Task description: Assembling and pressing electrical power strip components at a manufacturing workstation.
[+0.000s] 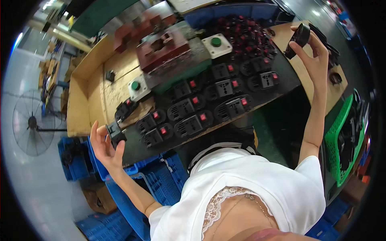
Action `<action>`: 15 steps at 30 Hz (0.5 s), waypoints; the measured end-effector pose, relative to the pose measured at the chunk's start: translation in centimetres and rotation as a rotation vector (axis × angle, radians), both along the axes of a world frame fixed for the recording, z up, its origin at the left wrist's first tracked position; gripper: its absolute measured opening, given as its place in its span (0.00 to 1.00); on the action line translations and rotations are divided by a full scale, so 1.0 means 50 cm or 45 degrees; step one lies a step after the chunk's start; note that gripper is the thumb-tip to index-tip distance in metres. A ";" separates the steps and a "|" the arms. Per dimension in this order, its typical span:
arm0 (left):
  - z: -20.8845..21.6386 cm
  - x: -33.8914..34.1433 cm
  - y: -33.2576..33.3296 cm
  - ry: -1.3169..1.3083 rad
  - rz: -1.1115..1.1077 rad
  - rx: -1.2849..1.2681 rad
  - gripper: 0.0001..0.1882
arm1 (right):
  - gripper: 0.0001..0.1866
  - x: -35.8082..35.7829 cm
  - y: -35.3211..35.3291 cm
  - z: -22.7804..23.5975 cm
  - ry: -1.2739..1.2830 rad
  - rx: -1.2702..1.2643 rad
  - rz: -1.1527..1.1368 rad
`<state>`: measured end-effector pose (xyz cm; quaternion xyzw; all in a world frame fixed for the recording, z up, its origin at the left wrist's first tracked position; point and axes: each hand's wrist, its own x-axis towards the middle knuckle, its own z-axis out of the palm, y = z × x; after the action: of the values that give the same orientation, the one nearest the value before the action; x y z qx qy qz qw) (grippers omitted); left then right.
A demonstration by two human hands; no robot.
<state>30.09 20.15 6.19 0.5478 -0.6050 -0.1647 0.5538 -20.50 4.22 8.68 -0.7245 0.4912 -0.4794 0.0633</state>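
Observation:
My left hand (105,149), at the near left corner of the bench, is closed on a small dark plastic part (115,133), gripped between fingers and thumb. Out to the right, my right hand (316,56) is raised over a wooden board and grips a black rounded plastic shell (300,37) by its edge. Between the hands lie several black socket units (189,125) with red rocker switches, set in rows along the bench. One more socket unit (125,109) rests just beyond my left hand.
A press with a red-brown metal block (164,47) stands mid-bench, flanked by two green push buttons (135,85) (216,41). Behind is a heap of red and black parts (245,38). A green basket (341,140) sits right, blue crates (157,180) lower left, a fan (33,121) far left.

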 end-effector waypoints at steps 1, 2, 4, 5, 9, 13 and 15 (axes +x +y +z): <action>-0.006 0.005 0.014 0.030 0.062 -0.010 0.45 | 0.13 0.043 0.004 0.011 -0.128 0.047 0.135; -0.005 0.005 0.019 0.081 0.055 -0.030 0.44 | 0.16 0.076 0.008 0.020 -0.264 0.099 0.271; 0.003 -0.001 0.030 0.108 0.110 -0.014 0.41 | 0.25 0.137 0.009 0.039 -0.247 0.074 0.568; 0.004 0.005 0.036 0.119 0.103 0.007 0.40 | 0.27 0.174 0.023 0.050 -0.247 0.061 0.704; -0.006 0.029 0.087 0.290 -0.036 0.196 0.29 | 0.50 0.346 0.048 0.062 -0.110 0.331 1.189; -0.033 0.023 0.134 0.803 -0.069 0.281 0.20 | 0.31 0.528 0.068 0.050 0.335 0.097 1.586; -0.063 0.035 0.153 0.885 -0.043 0.261 0.21 | 0.27 0.611 0.084 0.027 0.324 0.056 1.659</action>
<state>31.85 27.82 3.05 0.5017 -0.3699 -0.4101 0.6658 10.03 8.40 10.01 -0.9228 -0.0342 -0.2436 0.2965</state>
